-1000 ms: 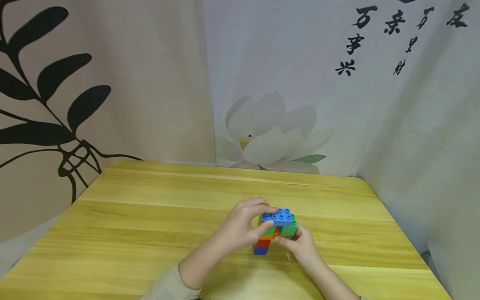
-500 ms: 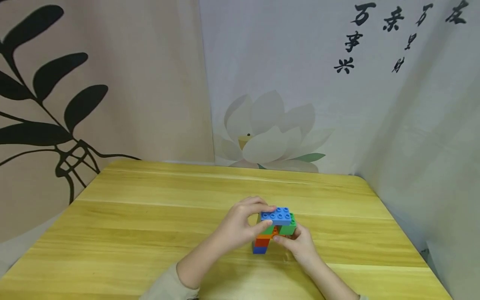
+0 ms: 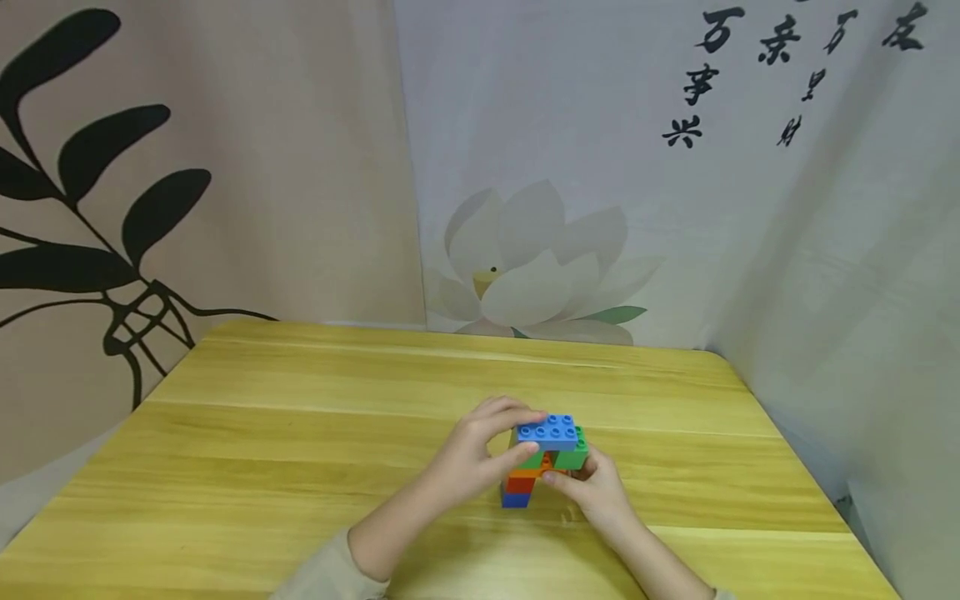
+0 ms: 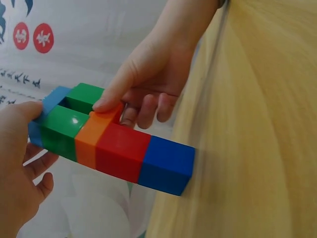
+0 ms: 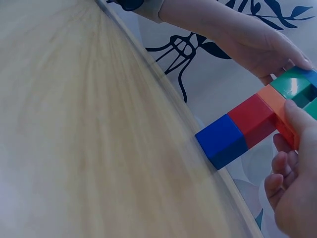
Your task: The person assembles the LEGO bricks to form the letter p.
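Observation:
A stack of toy building bricks stands on the table, between the two hands. Its base is a dark blue brick (image 4: 167, 163), with a red brick (image 4: 124, 151) above it, then an orange brick (image 4: 90, 141). Two green bricks (image 3: 573, 457) sit side by side over the orange one, a gap between them. A light blue brick (image 3: 551, 432) bridges both at the top. My left hand (image 3: 480, 446) grips the light blue brick from the left, thumb in front. On the other side, my right hand (image 3: 602, 493) pinches the orange brick's overhanging part; some fingertips are hidden behind it.
The wooden table (image 3: 300, 400) extends to both sides and behind the stack. A pale curtain (image 3: 315, 167) with leaf, lotus and character prints hangs beyond its far edge.
The whole head view has shifted slightly, so everything sits a little further left. Both hands keep the same hold on the bricks.

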The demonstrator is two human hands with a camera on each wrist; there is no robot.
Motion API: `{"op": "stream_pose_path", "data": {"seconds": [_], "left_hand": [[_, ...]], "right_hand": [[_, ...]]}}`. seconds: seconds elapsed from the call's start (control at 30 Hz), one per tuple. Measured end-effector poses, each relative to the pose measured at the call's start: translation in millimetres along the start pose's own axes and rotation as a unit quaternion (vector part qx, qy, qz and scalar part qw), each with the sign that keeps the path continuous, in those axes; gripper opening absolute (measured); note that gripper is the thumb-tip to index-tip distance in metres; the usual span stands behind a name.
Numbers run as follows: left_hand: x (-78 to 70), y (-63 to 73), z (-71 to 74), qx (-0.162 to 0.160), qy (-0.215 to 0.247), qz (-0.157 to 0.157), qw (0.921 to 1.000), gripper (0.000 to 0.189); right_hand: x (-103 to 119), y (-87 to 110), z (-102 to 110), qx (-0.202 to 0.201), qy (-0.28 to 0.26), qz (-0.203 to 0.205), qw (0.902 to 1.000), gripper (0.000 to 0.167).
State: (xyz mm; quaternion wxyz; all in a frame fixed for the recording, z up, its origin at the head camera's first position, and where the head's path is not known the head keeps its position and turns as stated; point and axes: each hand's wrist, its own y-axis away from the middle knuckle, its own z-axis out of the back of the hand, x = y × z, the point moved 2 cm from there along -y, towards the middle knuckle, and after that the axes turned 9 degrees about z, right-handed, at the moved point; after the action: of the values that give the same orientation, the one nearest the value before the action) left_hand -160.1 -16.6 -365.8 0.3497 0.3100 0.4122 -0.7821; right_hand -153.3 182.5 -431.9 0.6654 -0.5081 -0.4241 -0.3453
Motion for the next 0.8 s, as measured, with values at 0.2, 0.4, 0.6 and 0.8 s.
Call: {"op": "stream_pose_path", "data": {"seconds": [0.2, 0.4, 0.6, 0.8], "left_hand": [[3.9, 3.0, -1.5, -0.005, -0.002, -0.012, 0.9999, 0.037], [4.8, 4.8, -1.8, -0.017, -0.009, -0.018, 0.9997, 0.039], [9.0, 7.5, -2.4, -0.025, -0.004, -0.023, 0.9994, 0.044], [13.3, 9.8, -3.6, -0.031, -0.001, -0.037, 0.9988, 0.046]], "right_hand": [[0.4, 0.3, -0.5, 0.004, 0.003, 0.005, 1.0, 0.046], [0.4, 0.9, 0.5, 0.001, 0.022, 0.015, 0.9996, 0.045], [-0.2, 1.2, 0.2, -0.003, 0.036, 0.044, 0.9984, 0.046], [-0.2, 2.2, 0.3, -0.02, 0.043, 0.048, 0.9977, 0.049]]}}
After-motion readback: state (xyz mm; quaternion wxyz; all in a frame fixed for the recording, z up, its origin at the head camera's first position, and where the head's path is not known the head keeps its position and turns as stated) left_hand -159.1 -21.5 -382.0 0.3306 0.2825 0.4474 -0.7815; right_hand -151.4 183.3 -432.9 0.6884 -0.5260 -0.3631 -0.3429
